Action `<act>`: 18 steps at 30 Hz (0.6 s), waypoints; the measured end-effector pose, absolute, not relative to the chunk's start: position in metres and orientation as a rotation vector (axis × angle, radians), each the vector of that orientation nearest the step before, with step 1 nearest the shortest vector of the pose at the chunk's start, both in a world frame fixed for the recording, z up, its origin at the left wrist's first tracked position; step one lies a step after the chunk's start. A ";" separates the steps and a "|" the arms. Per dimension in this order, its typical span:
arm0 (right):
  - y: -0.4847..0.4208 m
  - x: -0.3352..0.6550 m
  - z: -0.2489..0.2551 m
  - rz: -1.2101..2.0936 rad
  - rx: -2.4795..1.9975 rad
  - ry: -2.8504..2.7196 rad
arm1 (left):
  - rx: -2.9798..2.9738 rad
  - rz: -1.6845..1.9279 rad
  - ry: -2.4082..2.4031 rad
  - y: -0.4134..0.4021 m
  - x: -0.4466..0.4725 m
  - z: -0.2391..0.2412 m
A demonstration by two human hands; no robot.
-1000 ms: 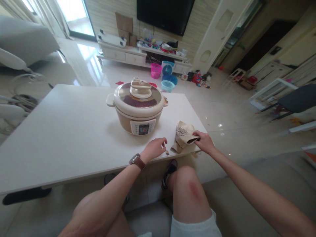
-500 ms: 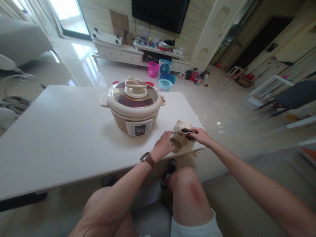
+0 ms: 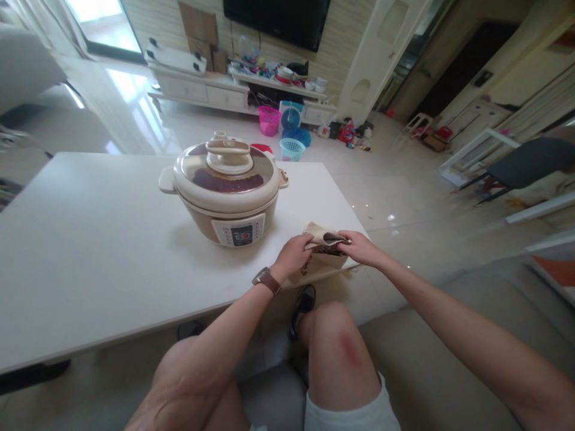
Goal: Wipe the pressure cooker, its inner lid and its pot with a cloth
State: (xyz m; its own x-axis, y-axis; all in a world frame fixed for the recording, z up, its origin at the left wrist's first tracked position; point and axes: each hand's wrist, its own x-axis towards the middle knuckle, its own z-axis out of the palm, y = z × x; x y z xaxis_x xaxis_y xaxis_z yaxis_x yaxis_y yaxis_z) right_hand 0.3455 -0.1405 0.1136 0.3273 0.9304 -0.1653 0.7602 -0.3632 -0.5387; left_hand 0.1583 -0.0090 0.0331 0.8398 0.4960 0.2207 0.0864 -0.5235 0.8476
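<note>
The left hand (image 3: 293,257) and right hand (image 3: 363,248) both pinch what looks like a cloth bag (image 3: 331,260) near the cooker (image 3: 227,194).

Both hands (image 3: 293,257) gripping printed beige cloth (image 3: 331,260) at edge of white table (image 3: 99,245), lidded cooker (image 3: 224,202) standing nearby

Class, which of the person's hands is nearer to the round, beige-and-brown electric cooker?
Left. The left hand is off the front right of the cooker, not touching it; the right hand is farther right, holding a beige, dark-printed cloth.
</note>
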 end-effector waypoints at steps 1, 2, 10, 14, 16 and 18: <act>-0.140 0.343 0.112 0.637 -2.230 -1.483 | 2.063 0.565 0.429 -0.009 0.158 0.033; -0.139 0.339 0.110 0.627 -2.210 -1.476 | 2.049 0.577 0.428 -0.009 0.157 0.034; -0.121 0.326 0.101 0.709 -2.121 -1.534 | 1.903 0.671 0.580 -0.008 0.153 0.038; -0.129 0.322 0.077 0.761 -2.154 -1.569 | 1.954 0.438 0.569 -0.004 0.149 0.035; -0.135 0.317 0.063 0.761 -2.147 -1.546 | 2.074 0.329 0.559 0.000 0.142 0.031; -0.140 0.310 0.051 0.775 -2.161 -1.558 | 2.200 0.194 0.635 0.008 0.132 0.025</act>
State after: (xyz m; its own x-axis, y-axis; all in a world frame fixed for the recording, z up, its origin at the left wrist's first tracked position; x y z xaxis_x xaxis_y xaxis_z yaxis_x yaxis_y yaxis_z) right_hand 0.3100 -0.1402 0.0506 0.2393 0.9458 -0.2194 0.7453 -0.3238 -0.5828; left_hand 0.1316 0.0077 0.0249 0.8608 0.5039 -0.0718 0.3776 -0.5376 0.7539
